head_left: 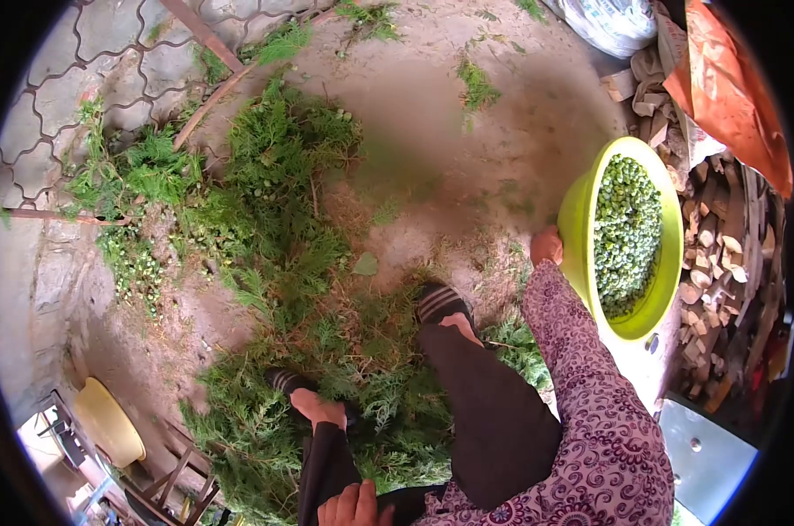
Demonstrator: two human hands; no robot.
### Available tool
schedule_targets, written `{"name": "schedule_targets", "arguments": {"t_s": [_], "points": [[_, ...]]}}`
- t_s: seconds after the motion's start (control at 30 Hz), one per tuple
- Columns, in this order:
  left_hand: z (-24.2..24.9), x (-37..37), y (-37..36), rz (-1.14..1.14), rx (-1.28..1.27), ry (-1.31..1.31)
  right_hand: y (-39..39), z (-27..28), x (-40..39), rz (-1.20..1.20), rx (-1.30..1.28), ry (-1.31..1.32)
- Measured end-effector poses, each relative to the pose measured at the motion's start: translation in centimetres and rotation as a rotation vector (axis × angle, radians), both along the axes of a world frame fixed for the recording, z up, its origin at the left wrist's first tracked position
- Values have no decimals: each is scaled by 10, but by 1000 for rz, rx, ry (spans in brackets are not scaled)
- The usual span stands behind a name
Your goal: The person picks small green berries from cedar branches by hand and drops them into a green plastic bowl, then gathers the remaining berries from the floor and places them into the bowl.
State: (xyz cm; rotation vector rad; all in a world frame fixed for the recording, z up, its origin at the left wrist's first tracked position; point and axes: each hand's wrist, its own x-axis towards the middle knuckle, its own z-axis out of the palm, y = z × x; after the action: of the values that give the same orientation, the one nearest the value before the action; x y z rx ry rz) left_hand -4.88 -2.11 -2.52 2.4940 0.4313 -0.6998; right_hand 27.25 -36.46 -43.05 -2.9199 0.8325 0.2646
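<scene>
My right hand is at the left side of a yellow-green tub, its fingers curled in. Whether it grips the tub or something small is hidden. The tub is filled with small green cones. My left hand lies on my dark trousers at the bottom edge, fingers loosely extended, with nothing seen in it. Cut green conifer branches are heaped on the ground in front of me and around my feet in striped slippers.
Chopped firewood is stacked at the right, below an orange sheet. A pale yellow basin stands on its side at lower left. Paving with a rusty metal bar lies at upper left. A grey metal panel is at lower right.
</scene>
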Motion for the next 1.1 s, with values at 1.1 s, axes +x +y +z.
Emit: {"name": "schedule_targets", "arguments": {"t_s": [1.1], "points": [[-17,-42,-55,215,-46,-407,-205,235,-144,51,612,-520]]}}
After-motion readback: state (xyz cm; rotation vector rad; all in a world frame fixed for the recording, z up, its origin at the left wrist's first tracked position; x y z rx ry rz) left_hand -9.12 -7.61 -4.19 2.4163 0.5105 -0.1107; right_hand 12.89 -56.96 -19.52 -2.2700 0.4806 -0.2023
